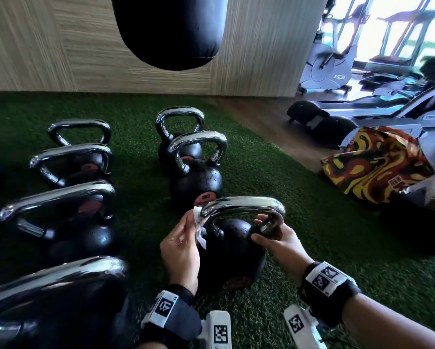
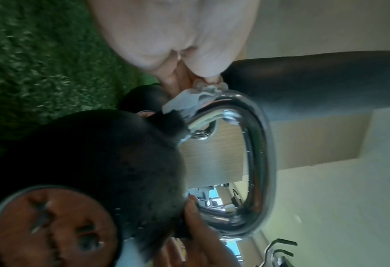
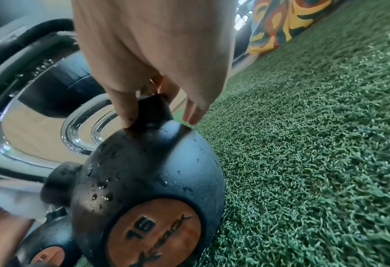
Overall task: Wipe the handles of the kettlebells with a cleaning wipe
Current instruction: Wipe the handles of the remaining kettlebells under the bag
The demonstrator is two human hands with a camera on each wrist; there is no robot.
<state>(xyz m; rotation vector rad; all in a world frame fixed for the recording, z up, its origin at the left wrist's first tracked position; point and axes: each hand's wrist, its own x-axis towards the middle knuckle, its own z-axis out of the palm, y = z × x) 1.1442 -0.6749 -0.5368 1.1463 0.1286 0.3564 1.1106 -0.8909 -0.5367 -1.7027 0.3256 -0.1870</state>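
Black round kettlebell (image 1: pixel 232 250) with shiny chrome loop handle (image 1: pixel 244 206), orange "16" disc on side, stands on green artificial turf (image 1: pixel 312 227), nearest in right-hand row. Water droplets on ball. Left hand (image 1: pixel 179 250) pinches crumpled white cleaning wipe (image 1: pixel 198 224) against left leg of handle, near its base. Right hand (image 1: pixel 278 244) curled round right leg of handle where it meets ball, thumb on inner side. More chrome-handled black kettlebells (image 1: pixel 70 170) lined up left and beyond. Black punching bag (image 1: pixel 169 28) hangs above; colourful patterned bag (image 1: pixel 376 163) at right.
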